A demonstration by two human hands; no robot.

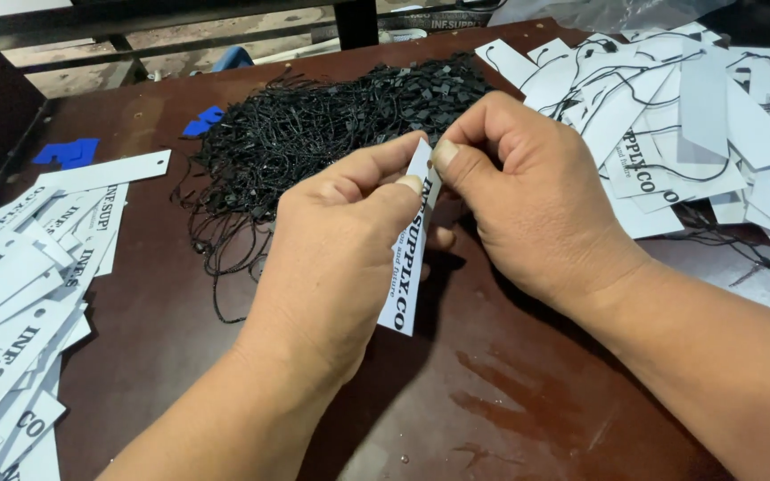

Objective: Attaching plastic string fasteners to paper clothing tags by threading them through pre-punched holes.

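Two hands meet over the middle of the dark brown tabletop [492, 392], both pinching one white paper hang tag [405, 283] at its top end. The left hand [340, 249] grips it between thumb and forefinger; the right hand [528, 196] nips the same end with thumb and fingertips, and whatever passes between those fingertips is hidden. Most of the tag's upper part is covered by the left hand. Behind the hands, toward the far edge, lies a tangled heap of black string loops [331, 125]. Plain tags [11, 312] pile at the left edge, cut off by the frame; strung tags [670, 116] spread across the far right corner.
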